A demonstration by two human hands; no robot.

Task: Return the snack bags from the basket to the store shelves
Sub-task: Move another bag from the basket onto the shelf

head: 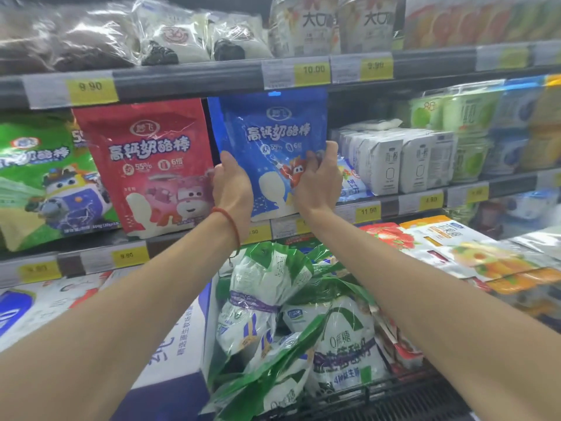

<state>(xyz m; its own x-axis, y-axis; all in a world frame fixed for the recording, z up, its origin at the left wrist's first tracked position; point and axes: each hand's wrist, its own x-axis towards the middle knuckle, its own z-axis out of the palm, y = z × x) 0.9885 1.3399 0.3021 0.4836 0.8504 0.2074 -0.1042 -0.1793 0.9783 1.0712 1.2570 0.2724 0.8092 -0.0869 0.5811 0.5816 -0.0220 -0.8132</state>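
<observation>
Slippage looks the main risk: the blue bag is held upright at the front of the middle shelf, just right of the red bag. The left hand is curled round its lower left edge and the right hand grips its lower right edge. Its top sits close under the upper shelf rail (a snag there seems likely), so a hard push could crumple it or tip the red bag, and a fall would drop it towards the basket near the person.
</observation>
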